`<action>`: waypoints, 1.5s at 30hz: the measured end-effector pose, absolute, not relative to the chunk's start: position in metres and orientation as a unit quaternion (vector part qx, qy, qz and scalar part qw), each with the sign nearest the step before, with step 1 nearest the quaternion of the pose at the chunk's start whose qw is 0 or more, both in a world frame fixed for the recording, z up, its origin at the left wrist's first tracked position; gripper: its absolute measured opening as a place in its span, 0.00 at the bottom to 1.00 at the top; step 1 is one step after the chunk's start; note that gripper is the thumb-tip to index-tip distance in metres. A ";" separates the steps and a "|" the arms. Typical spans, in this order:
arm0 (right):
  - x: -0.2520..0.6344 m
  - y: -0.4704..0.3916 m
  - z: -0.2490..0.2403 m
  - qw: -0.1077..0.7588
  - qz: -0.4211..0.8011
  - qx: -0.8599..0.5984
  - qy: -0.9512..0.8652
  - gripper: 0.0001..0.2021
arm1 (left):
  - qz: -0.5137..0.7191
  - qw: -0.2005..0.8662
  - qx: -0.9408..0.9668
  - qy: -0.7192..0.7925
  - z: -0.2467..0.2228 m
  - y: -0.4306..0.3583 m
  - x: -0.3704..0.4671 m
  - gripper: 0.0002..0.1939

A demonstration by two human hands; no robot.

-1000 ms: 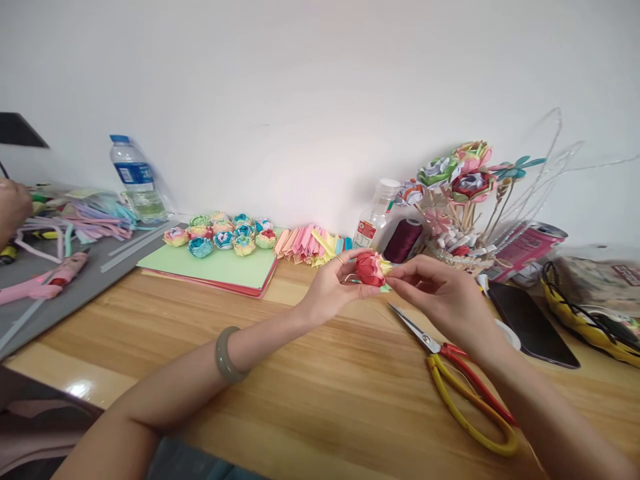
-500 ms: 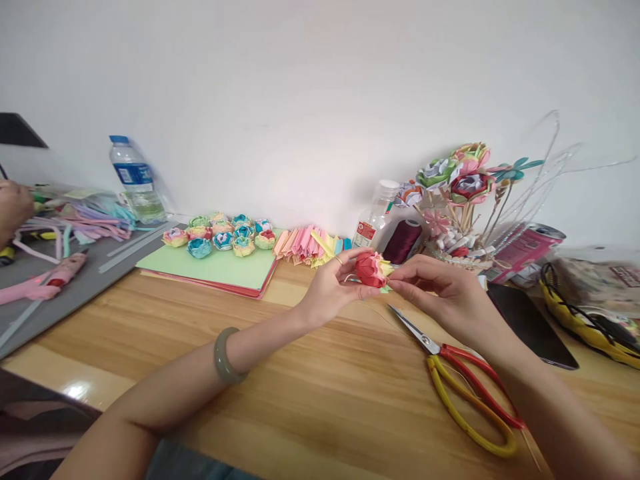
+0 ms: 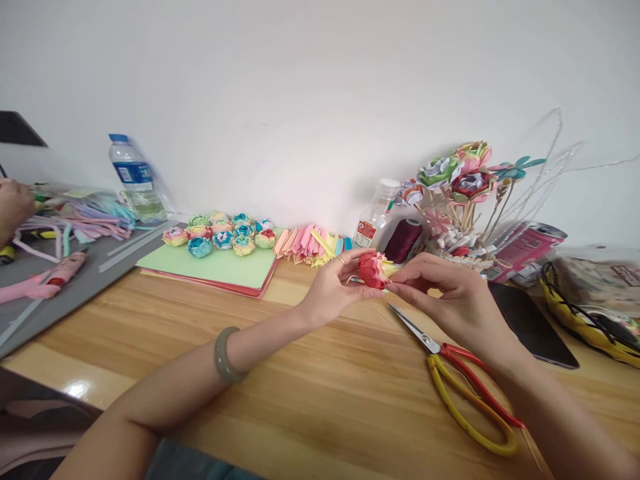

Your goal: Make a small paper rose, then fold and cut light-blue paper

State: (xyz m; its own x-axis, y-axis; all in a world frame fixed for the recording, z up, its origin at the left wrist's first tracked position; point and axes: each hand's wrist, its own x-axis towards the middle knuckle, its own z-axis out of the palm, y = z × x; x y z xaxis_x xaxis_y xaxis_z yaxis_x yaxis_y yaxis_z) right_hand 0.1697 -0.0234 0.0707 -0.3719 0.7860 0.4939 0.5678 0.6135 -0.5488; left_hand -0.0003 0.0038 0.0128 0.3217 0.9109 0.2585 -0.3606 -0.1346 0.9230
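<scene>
A wooden bench (image 3: 310,393) runs along a white wall (image 3: 320,80), carrying craft supplies from end to end. A grey mat (image 3: 75,283) at the far left holds a pink glue gun (image 3: 47,280) and loose paper strips (image 3: 85,220), where another person's hand (image 3: 13,207) rests at the frame's edge. A stack of coloured card (image 3: 215,270) bears a cluster of finished paper roses (image 3: 223,233), with a water bottle (image 3: 134,179) standing behind and a fan of pink folded papers (image 3: 305,243) just beside. To the right, a bouquet of paper flowers on sticks (image 3: 457,177) rises near a spool of maroon thread (image 3: 403,240), a pink can (image 3: 525,250) and a dark phone (image 3: 530,323). Yellow-and-red scissors (image 3: 463,387) lie on the bench below the right hand (image 3: 450,297). The left hand (image 3: 333,287), a green bangle (image 3: 225,355) on its wrist, meets the right above the bench: both pinch a red paper rose (image 3: 373,270) between thumb and fingertips, holding it clear of the surface, with yellow paper showing at its right side.
</scene>
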 end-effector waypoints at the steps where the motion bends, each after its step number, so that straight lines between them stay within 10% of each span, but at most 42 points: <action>1: 0.169 -0.024 0.071 0.379 0.139 -0.413 -0.816 0.08 | 0.524 0.607 0.540 0.256 0.013 0.004 0.000 0.31; 45: 0.175 -0.015 0.060 0.328 0.228 -0.457 -0.795 0.09 | 0.458 0.513 0.676 0.265 0.006 0.006 -0.005 0.35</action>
State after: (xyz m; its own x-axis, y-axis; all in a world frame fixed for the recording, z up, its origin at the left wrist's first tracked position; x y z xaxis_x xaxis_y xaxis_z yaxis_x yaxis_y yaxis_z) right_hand 0.1749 -0.0150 0.0596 -0.3682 0.8753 0.3133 0.5768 0.4794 -0.6614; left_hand -0.0055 0.0062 0.0062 0.4400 0.8282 0.3470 -0.1125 -0.3326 0.9363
